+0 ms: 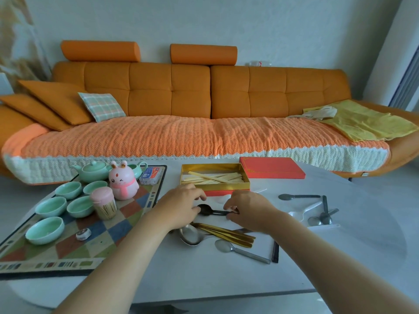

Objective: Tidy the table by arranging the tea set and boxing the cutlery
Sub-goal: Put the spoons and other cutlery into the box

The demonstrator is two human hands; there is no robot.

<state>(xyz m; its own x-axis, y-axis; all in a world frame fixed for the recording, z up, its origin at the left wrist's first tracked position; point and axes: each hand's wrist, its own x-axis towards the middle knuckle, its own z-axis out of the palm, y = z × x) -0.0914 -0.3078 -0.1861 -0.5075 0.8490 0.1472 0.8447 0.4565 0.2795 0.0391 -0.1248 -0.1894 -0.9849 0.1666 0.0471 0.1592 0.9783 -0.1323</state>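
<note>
Spoon (205,210) in left hand (181,206), right hand (247,210) (box (226,185) near).

spoon handle (223,213) partly under hands (246,208)

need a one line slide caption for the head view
Left hand and right hand hold a dark spoon before the open gold box of pale chopsticks.

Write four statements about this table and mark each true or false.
1. The left hand and right hand both hold the dark spoon. True.
2. The red lid covers the box. False: it lies on the table beside the open box.
3. The box holds pale sticks. True.
4. The teapot stands on the bare table. False: it stands on the patterned mat.
</note>
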